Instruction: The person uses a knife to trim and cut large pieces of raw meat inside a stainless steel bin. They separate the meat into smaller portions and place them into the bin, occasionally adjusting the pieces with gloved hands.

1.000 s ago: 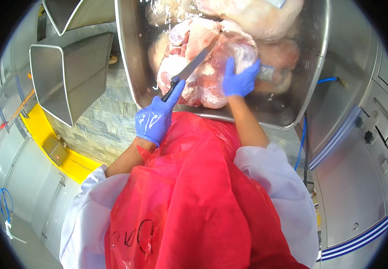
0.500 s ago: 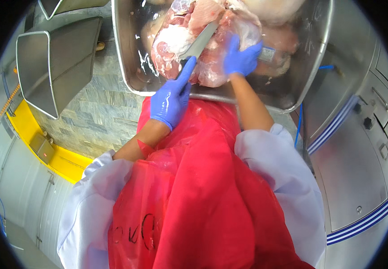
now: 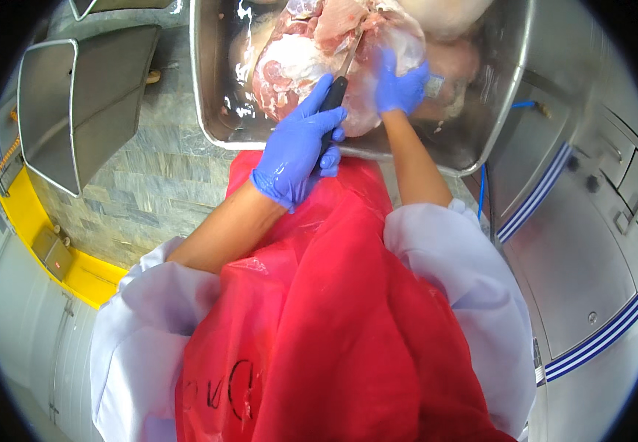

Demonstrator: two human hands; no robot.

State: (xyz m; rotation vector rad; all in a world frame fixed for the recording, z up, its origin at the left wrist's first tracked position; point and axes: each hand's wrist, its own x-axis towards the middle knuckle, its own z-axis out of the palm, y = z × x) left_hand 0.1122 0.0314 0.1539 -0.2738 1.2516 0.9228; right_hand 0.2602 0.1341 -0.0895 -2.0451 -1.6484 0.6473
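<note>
My left hand (image 3: 300,147), in a blue glove, is closed round the black handle of a knife (image 3: 337,97), whose narrow-looking blade points up into a large cut piece of raw meat (image 3: 293,66) near the pink flesh at its middle. My right hand (image 3: 400,85), also blue-gloved and slightly blurred, grips the right side of that piece with thumb and fingers on its pale membrane. The meat lies in a deep steel tub (image 3: 499,103) with other pale pieces (image 3: 444,15) behind and beside it, and a small label is partly visible at the right.
Steel bins (image 3: 105,110) stand at the left over a grey tiled floor (image 3: 149,184). A yellow trough or edging (image 3: 83,280) runs along the left wall. Steel cabinetry (image 3: 584,258) and a blue hose (image 3: 521,104) are at the right. My red apron hangs below the tub.
My left hand has shifted right, and the knife has turned steeper and more edge-on, still in the meat. My right hand stays on the meat. The tub appears higher in view.
</note>
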